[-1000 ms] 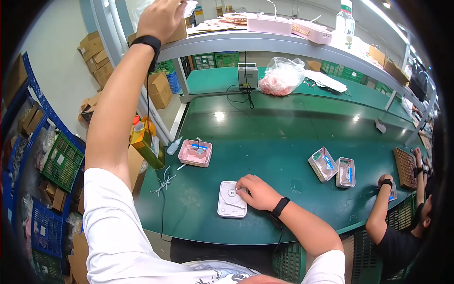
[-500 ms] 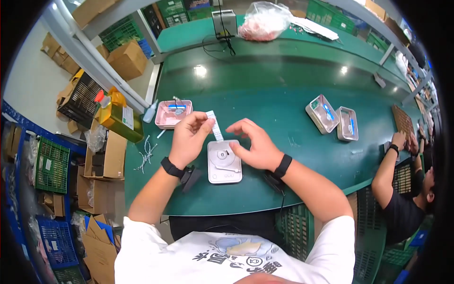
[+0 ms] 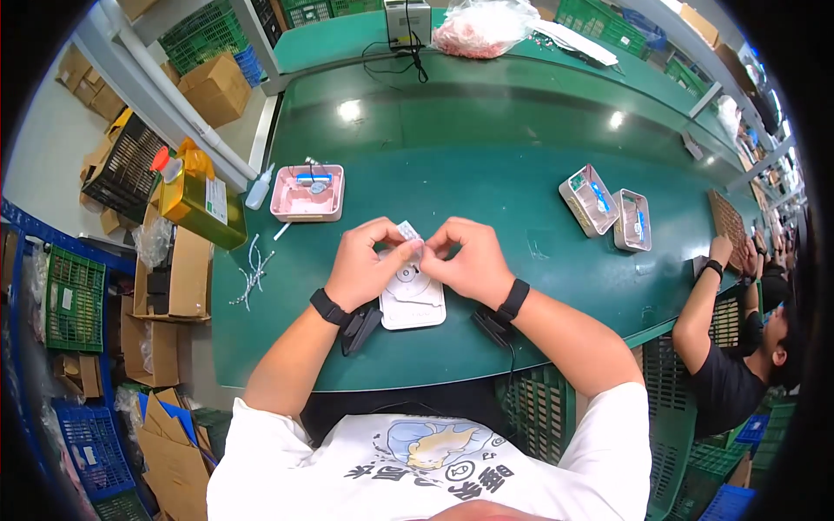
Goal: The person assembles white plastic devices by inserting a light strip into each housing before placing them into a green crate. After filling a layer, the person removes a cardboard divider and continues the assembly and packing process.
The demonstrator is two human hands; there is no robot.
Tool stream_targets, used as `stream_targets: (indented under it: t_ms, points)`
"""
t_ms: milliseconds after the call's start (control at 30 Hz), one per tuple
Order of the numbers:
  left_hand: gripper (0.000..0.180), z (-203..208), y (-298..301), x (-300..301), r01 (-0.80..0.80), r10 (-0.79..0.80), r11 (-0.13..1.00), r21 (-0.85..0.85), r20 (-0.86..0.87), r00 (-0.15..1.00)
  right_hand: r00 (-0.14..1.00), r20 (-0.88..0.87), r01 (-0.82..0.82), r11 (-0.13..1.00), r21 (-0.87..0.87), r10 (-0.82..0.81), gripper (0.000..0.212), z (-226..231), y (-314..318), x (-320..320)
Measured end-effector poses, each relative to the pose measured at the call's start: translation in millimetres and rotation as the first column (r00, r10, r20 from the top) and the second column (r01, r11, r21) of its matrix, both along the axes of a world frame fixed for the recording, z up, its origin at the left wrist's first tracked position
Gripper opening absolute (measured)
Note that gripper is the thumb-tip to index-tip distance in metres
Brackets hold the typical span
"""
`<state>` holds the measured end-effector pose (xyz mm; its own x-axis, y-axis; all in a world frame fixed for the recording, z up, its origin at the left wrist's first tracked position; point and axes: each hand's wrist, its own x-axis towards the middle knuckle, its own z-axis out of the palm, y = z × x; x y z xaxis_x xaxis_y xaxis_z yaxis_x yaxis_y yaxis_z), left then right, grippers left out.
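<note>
A small pale case (image 3: 415, 314) shaped like a record player, with a round disc and a tone arm, lies flat on the bench in front of me. Above its far end, my left hand (image 3: 369, 265) is closed, thumb against fingers, on a white strip of labels (image 3: 407, 230). My right hand (image 3: 473, 265) meets it there, its thumb and forefinger pinched at the strip's near end. The fingertips hide part of the strip and the case's far edge.
Far left of my hands stands an open pink case (image 3: 307, 204) with a blue battery and wires. Cut wires (image 3: 253, 273) lie beside it, near a yellow jug (image 3: 204, 204). Two open cases (image 3: 632, 221) sit at right, with a co-worker's arm (image 3: 702, 304) beyond.
My right hand has come in to the left and closed at the strip beside my left hand. The strip has come nearer, over the case. The whole view has shifted slightly.
</note>
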<state>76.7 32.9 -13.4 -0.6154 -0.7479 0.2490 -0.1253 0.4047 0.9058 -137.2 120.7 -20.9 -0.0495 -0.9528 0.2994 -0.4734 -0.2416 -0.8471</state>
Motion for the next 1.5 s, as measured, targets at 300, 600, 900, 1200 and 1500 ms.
stream_targets:
  t_ms: [300, 600, 900, 1200, 1500]
  points:
    - [0.018, -29, -50, 21, -0.244, 0.262, 0.940, 0.236, -0.044, 0.964, 0.935, 0.268, 0.182, 0.964, 0.192, -0.230, 0.006, -1, -23, -52]
    - [0.019, -5, -18, 17, 0.120, -0.063, 0.894, -0.431, 0.144, 0.988, 0.902, 0.426, -0.099, 0.928, 0.359, -0.068, 0.009, -3, -20, -41]
    - [0.012, -26, -8, 6, 0.182, -0.182, 0.982, -0.055, 0.001, 0.983, 0.896, 0.445, -0.193, 0.893, 0.406, -0.008, 0.011, -3, -17, -41]
    - [0.016, -30, -15, 5, 0.060, -0.064, 0.994, -0.094, -0.038, 0.997, 0.934, 0.351, -0.177, 0.934, 0.310, 0.060, 0.013, -6, -12, -30]
    - [0.017, -21, 4, -2, -0.017, 0.043, 0.961, -0.277, 0.086, 0.995, 0.932, 0.362, -0.152, 0.926, 0.346, 0.018, 0.020, 5, -1, -12]
